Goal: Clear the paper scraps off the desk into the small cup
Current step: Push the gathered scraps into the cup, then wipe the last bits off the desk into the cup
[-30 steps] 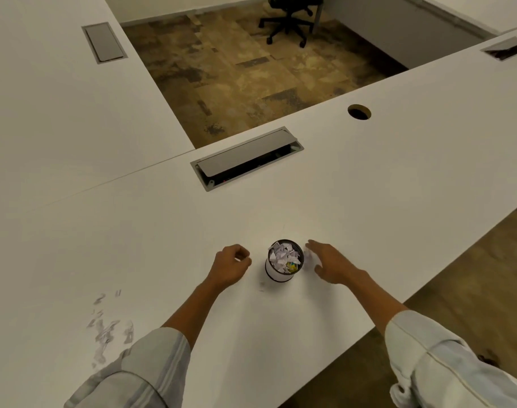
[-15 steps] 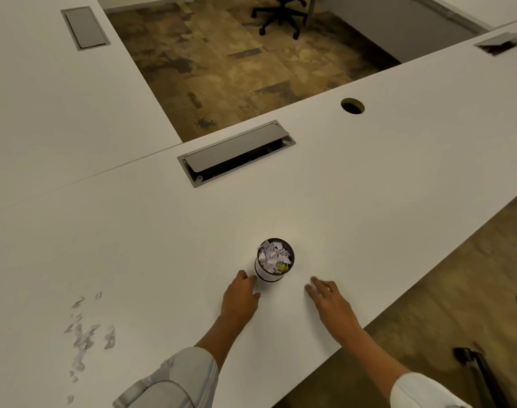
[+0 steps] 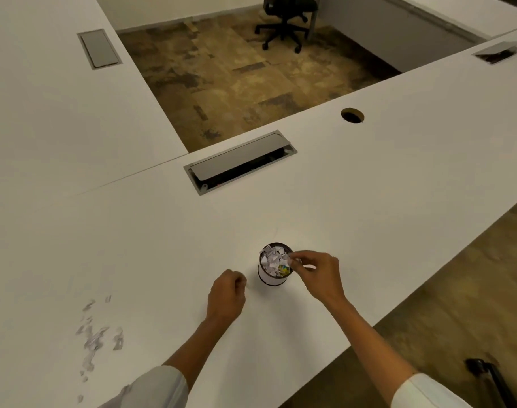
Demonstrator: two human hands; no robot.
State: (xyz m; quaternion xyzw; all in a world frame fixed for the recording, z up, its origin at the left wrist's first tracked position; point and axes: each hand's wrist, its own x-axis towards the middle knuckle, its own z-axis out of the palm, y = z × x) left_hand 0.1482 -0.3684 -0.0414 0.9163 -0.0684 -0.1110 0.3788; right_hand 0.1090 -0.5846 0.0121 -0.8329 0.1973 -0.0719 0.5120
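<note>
The right hand (image 3: 316, 272) is pinching a paper scrap (image 3: 294, 262) right over the small cup (image 3: 273, 267), already stuffed, mid-bench (image 3: 369, 201), probably to drop it in, while the left hand (image 3: 226, 295) sits loosely curled just beside it, whether holding anything can't be told.

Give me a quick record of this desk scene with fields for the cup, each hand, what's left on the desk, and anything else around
cup: small cup upright on the white desk, full of paper scraps
right hand: right hand at the cup's rim, fingertips pinching a white scrap
left hand: left hand curled on the desk beside the cup
left on desk: grey smudgy marks at near left
surroundings: open cable hatch, office chair
</note>
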